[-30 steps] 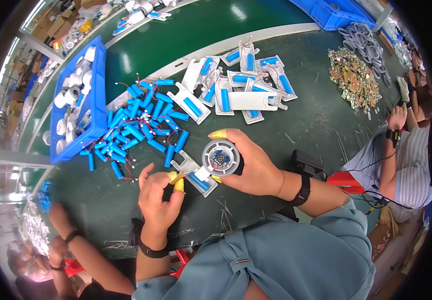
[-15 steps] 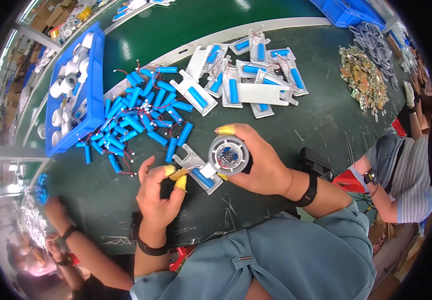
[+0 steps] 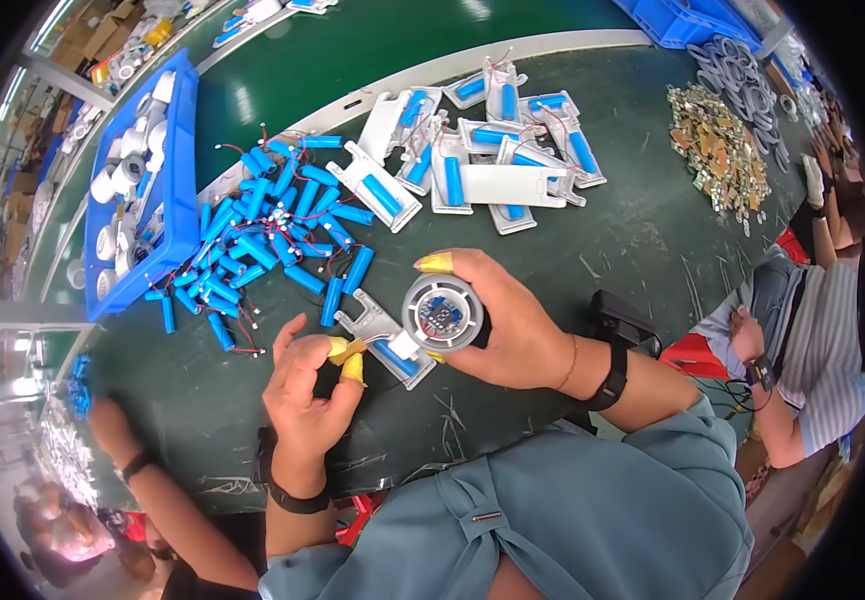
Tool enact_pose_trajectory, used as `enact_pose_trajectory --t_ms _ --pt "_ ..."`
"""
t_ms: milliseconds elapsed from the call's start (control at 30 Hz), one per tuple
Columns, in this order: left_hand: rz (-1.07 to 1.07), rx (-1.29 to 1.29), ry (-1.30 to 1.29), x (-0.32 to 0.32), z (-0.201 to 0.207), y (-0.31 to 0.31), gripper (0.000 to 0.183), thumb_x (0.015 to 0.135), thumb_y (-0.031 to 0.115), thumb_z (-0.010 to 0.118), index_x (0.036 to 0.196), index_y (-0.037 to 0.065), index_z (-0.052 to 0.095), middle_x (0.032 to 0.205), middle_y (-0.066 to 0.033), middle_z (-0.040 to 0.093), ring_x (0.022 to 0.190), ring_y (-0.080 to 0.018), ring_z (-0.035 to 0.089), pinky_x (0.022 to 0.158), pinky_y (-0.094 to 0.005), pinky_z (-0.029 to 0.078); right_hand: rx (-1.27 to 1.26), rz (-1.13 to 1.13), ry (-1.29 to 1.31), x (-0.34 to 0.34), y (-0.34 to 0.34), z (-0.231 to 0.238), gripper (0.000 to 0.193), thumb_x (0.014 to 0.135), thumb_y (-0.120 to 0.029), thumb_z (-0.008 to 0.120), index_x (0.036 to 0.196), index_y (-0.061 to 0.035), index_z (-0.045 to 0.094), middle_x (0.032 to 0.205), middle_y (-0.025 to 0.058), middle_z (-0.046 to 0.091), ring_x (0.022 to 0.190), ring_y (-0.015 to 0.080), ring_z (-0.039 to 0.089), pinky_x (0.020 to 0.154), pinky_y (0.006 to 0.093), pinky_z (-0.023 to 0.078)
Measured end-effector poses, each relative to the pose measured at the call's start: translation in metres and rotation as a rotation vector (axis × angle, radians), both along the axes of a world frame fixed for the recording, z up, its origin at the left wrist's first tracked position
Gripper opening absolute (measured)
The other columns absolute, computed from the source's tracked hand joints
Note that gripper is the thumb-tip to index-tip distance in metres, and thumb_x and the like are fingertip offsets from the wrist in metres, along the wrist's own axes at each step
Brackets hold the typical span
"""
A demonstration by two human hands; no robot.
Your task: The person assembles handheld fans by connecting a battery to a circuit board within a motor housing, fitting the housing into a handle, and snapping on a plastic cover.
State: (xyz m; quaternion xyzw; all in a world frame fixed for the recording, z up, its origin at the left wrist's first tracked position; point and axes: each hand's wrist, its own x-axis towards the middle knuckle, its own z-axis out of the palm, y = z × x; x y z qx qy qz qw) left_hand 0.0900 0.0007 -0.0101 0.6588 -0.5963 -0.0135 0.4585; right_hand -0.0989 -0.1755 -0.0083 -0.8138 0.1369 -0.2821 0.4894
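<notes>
My right hand (image 3: 522, 335) curls partway round a round grey housing (image 3: 475, 318), fingertips spread about its rim, so that its open face tilts up towards me and the blue circuit board (image 3: 440, 315) inside shows; I judge that this grip steadies the body without covering the opening. My left hand (image 3: 307, 385) closes thumb and finger on a small tan piece (image 3: 351, 351), the other fingers bent clear, probably because something so slight wants only a tip pinch. Yellow finger covers (image 3: 353, 368) sit on the pinching tips, perhaps for grip or protection. Thin wires (image 3: 375, 339) run from near that piece towards the housing, which likely explains why I hold the two close together. An open white shell (image 3: 370, 318) with a blue cell (image 3: 394, 359) in it lies just below, between my hands; whether it touches the housing I cannot tell. Ahead on the green table (image 3: 612, 245), loose blue cells (image 3: 277, 235) and filled white shells (image 3: 472, 155) lie in separate heaps, seemingly sorted by kind for easy reach.
</notes>
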Motion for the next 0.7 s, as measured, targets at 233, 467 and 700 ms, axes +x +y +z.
enact_pose_trajectory --t_ms 233,467,700 --pt "-0.01 0.026 0.017 -0.001 0.0 -0.0002 0.042 0.072 -0.009 0.066 0.111 0.004 0.057 0.09 -0.0097 0.067 0.085 -0.0226 0.067 0.106 -0.0584 0.041 -0.018 -0.009 -0.003 -0.0005 -0.0004 -0.0002 0.071 0.069 -0.002 0.079 0.133 -0.0033 0.047 0.126 0.0166 0.053 0.115 0.0338 0.057 0.098 0.0377 0.046" --pt "-0.009 0.033 0.003 -0.0008 0.0019 0.0018 0.044 0.073 -0.009 0.067 0.114 0.003 0.056 0.093 -0.0098 0.067 0.086 -0.0237 0.066 0.106 -0.0579 0.041 -0.044 -0.006 -0.007 0.0002 0.0002 0.0002 0.072 0.069 -0.002 0.08 0.133 -0.0042 0.047 0.126 0.0174 0.054 0.114 0.0357 0.056 0.097 0.0385 0.046" --pt "-0.019 0.035 -0.006 -0.0003 0.001 0.0015 0.046 0.072 -0.009 0.066 0.116 0.003 0.056 0.094 -0.0089 0.067 0.088 -0.0248 0.066 0.106 -0.057 0.042 -0.064 -0.016 -0.022 -0.0008 -0.0003 -0.0013 0.073 0.068 -0.001 0.08 0.133 -0.0039 0.046 0.124 0.0182 0.054 0.113 0.0368 0.057 0.096 0.0392 0.047"
